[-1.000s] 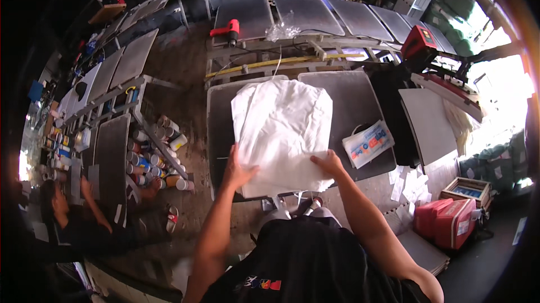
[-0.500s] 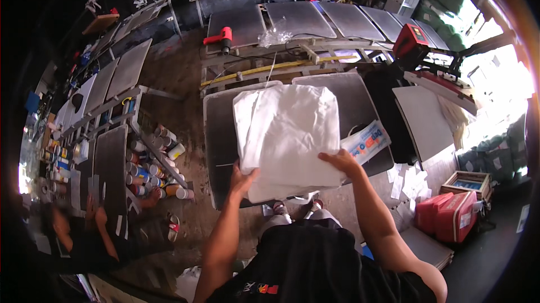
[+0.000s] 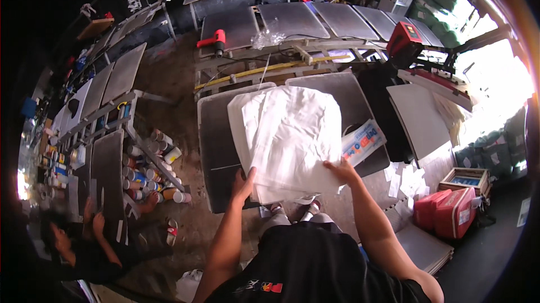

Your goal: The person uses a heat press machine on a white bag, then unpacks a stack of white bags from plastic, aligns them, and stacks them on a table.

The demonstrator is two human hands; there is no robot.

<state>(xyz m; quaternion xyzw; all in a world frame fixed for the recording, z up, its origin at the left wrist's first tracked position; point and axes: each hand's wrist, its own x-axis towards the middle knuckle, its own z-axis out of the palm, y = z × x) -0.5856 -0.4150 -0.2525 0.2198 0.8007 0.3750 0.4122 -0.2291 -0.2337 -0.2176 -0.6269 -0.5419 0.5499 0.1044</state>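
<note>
A stack of white fabric (image 3: pixel 289 134), creased on top and with layered edges at its near side, lies over two dark flat boards (image 3: pixel 216 145). My left hand (image 3: pixel 243 186) grips its near left edge, thumb on top and fingers at the side. At the near right edge my right hand (image 3: pixel 342 172) holds it the same way, the fingertips partly hidden. Beside the right hand, a white printed plastic bag (image 3: pixel 363 142) with blue and orange lettering rests on the right board.
A red heat gun (image 3: pixel 216 41) and crumpled clear plastic (image 3: pixel 269 36) lie beyond on more boards. A heat press (image 3: pixel 405 38) stands right, above red cases (image 3: pixel 450 210). Paint jars (image 3: pixel 163 148) crowd the floor left, near another person (image 3: pixel 95 235) at a board.
The fabric stack has shifted slightly, its top more rumpled and its left side edges fanned out. Both hands stay at its near corners. The whole view has drifted a little.
</note>
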